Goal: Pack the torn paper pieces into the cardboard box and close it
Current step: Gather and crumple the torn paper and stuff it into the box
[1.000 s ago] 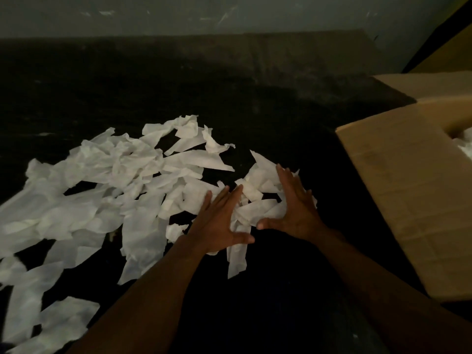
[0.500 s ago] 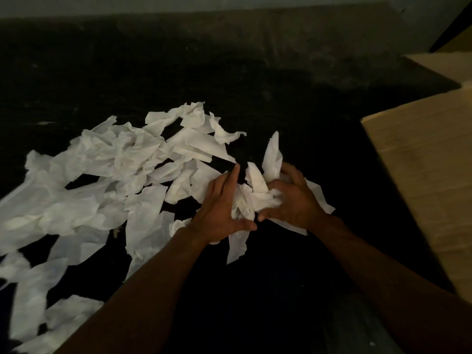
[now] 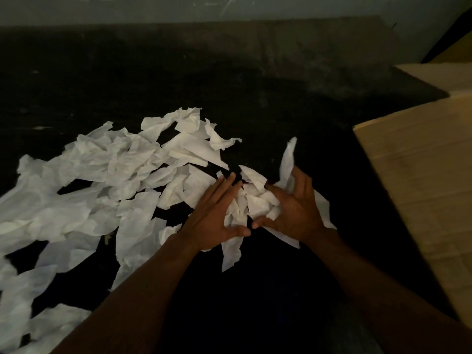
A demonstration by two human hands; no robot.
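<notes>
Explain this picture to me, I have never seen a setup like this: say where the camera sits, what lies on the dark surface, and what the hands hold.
No machine here: a person works with two bare hands, filmed by one camera worn on the head, looking down. White torn paper pieces lie spread on the dark surface. The left hand presses with straight fingers, and the right hand curls round, a bunch of pieces gathered between them. The cardboard box stands at the right; its inside is out of view.
</notes>
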